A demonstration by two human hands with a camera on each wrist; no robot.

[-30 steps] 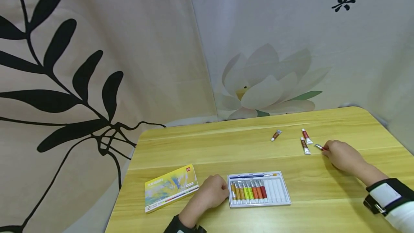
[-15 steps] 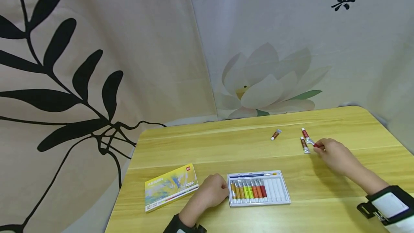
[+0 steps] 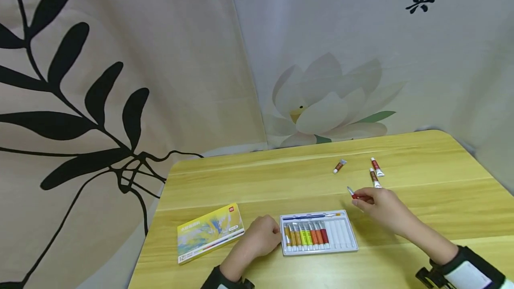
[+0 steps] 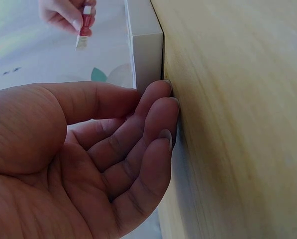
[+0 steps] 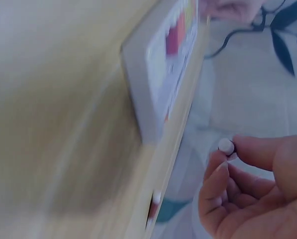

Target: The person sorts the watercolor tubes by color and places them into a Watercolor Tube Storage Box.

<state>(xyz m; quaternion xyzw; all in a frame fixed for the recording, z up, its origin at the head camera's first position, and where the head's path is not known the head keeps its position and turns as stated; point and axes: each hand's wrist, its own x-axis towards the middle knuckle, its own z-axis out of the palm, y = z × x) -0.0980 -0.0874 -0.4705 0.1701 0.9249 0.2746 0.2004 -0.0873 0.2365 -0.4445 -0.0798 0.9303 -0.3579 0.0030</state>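
My left hand is at the left edge of a white plastic paint tray, its thumb and index finger pinching the rim near a corner. A row of several paint tubes, from ochre through yellow and orange to red, lies in the tray's left slots. A paintbrush lies along its top. My right hand pinches a red paint tube between thumb and fingertips, above the table beyond the tray's right end. In the right wrist view the tube's white cap faces the camera.
Three paint tubes lie farther back: a brown one alone, a red one and another brown one close together. The yellow paint box lies left of my left hand. A printed curtain hangs behind the wooden table.
My right hand has carried the red tube left and nearer, from beside the two right-hand tubes toward the tray. My left hand has stayed at the tray's edge. The view has shifted slightly.
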